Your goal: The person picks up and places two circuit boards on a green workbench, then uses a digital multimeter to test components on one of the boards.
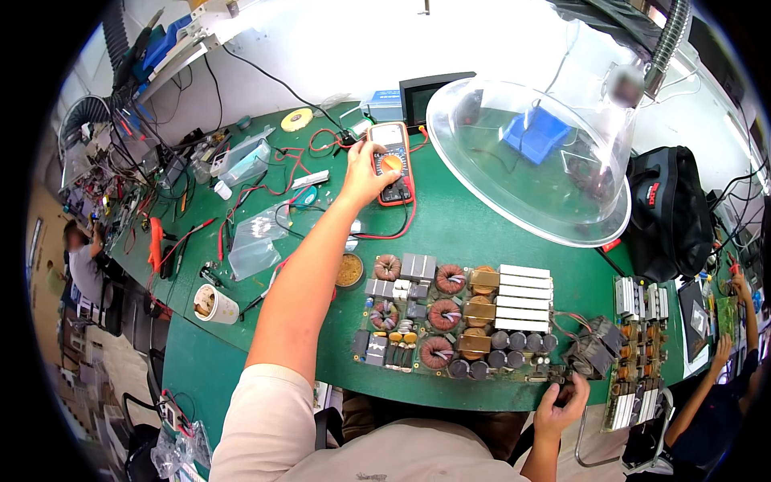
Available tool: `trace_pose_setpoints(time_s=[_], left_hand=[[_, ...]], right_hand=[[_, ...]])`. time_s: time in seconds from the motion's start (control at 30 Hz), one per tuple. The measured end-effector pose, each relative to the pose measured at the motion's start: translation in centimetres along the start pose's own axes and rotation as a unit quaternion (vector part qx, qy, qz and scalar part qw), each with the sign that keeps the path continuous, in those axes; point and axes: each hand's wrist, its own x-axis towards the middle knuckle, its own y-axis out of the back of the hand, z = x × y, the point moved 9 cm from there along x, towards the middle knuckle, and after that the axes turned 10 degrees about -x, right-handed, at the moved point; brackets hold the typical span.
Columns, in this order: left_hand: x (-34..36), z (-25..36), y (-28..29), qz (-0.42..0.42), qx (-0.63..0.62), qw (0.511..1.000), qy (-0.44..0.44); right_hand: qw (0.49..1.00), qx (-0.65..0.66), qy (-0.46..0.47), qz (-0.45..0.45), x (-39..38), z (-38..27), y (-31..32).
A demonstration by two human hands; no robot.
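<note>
Beyond the board [458, 317], meter [401, 145]: it's resting on the bench [474, 233].
Left hand [363, 175]: I'm pinching the orange dial [391, 163] between thumb and fingers.
Right hand [562, 408]: I'm curling it by the board's corner; whether it's pinching anything, I can't tell.
Dial: setting seemingly under way.
Red lead [381, 237]: I'm seeing none reaching the board; contact seemingly remaining undone.

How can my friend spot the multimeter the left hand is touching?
On the big green workbench, look toward the white wall. There the left hand touches a red-edged, rectangular multimeter. No neighbour has its round orange dial.
</note>
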Motion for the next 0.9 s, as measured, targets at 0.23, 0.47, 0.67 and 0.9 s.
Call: trace_pose_setpoints(time_s=[0.23, 0.47, 0.67, 0.9], left_hand=[[-0.6, 0.7, -0.4, 0.040, -0.061, 0.997, -0.019], [-0.6, 0.6, -0.4, 0.058, -0.063, 0.996, 0.005], [-0.7, 0.5, -0.3, 0.068, -0.073, 0.995, 0.018], [-0.6, -0.1, -0.6, 0.081, -0.066, 0.994, 0.035]], right_hand=[[1.000, -0.005, -0.002, 0.000, -0.1, 0.0, 0.0], [1.000, -0.013, -0.004, -0.005, -0.3, 0.3, 0.0], [1.000, -0.011, -0.004, -0.004, -0.3, 0.3, -0.1], [1.000, -0.006, -0.001, 0.001, -0.1, 0.2, 0.1]])
